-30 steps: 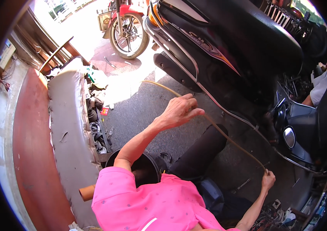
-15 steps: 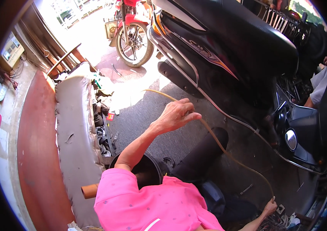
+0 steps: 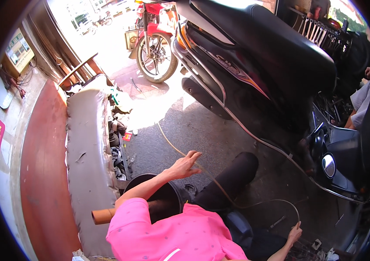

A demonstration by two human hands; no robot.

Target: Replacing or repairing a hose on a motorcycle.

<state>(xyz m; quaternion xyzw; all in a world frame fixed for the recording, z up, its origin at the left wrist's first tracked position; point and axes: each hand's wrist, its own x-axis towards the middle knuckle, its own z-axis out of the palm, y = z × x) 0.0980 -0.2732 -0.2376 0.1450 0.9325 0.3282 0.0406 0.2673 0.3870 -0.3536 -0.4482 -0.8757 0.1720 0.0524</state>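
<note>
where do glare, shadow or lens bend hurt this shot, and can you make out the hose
In the head view, sunlight blows out the ground near the red motorcycle; also there, shadow swallows detail under the black scooter; the fisheye head view bows the reddish-brown panel; the thin hose remains traceable.

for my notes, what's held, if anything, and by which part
A thin hose: the right hand holds it near one end; whether the left hand holds its middle cannot be told.
</note>
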